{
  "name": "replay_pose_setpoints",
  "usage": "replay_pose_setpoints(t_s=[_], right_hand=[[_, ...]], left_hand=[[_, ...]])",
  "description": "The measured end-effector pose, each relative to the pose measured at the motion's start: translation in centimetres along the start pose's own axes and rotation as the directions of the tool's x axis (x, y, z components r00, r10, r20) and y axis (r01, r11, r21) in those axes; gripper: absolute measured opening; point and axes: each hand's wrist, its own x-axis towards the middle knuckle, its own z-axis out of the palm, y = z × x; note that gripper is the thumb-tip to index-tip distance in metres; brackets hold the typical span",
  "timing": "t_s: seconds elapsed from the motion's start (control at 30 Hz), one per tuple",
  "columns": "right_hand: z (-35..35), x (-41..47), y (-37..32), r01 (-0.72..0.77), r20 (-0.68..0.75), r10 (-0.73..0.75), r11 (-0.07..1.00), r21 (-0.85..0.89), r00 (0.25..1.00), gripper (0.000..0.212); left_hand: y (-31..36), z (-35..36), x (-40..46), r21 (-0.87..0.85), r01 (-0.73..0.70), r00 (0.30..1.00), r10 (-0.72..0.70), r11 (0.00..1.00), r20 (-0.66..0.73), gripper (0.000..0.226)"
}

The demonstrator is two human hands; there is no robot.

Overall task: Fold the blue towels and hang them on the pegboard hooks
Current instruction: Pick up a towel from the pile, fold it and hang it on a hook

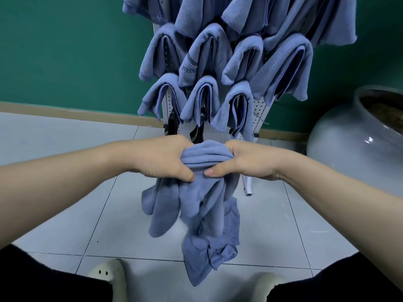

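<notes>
Both hands grasp one bunched blue towel (204, 192) in front of the white pegboard (259, 105): the left hand (165, 158) and right hand (246, 160) clutch its gathered top, thumbs nearly touching. Its loose end hangs toward the tiled floor (65, 192) (how many layers it has is hard to tell), while folded towels (202, 99) hang on the pegboard above.

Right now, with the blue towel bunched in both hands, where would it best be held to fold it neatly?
Probably by its corners. The towel hangs crumpled below the left hand and right hand, which grip a gathered bunch at its top. Its loose ends dangle toward the floor tiles, so each hand could slide outward along the top edge to a corner, letting it hang flat.
</notes>
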Motion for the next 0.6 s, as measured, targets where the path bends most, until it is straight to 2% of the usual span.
replay_pose_setpoints(t_s=[0.07,0.2,0.3,0.4,0.5,0.6], right_hand=[[-0.1,0.0,0.1,0.008,-0.014,-0.007,0.999,0.039,1.000,0.029],[-0.3,-0.1,0.1,0.064,-0.033,-0.061,0.995,0.076,0.998,0.031],[-0.1,0.1,-0.1,0.141,-0.103,-0.132,0.987,0.083,0.986,0.028],[0.0,0.4,-0.2,0.182,-0.126,-0.165,0.974,0.133,0.978,0.028],[0.0,0.7,-0.2,0.204,-0.099,-0.189,0.964,0.172,0.977,0.029],[-0.2,0.8,0.1,0.187,-0.119,-0.169,0.968,0.167,0.978,0.035]], left_hand=[[-0.2,0.2,0.0,-0.109,-0.013,1.000,0.013,0.994,0.001,0.026],[0.1,0.2,-0.1,-0.294,-0.015,0.995,0.043,0.956,0.091,0.044],[1.1,0.3,-0.1,-0.421,0.005,0.989,0.056,0.907,0.133,0.048],[1.9,0.5,0.1,-0.366,0.040,0.996,-0.008,0.930,0.090,0.052],[2.1,1.2,0.7,-0.239,0.116,0.991,-0.130,0.964,-0.044,0.055],[2.1,1.8,0.9,-0.306,0.124,0.983,-0.160,0.944,-0.095,0.036]])
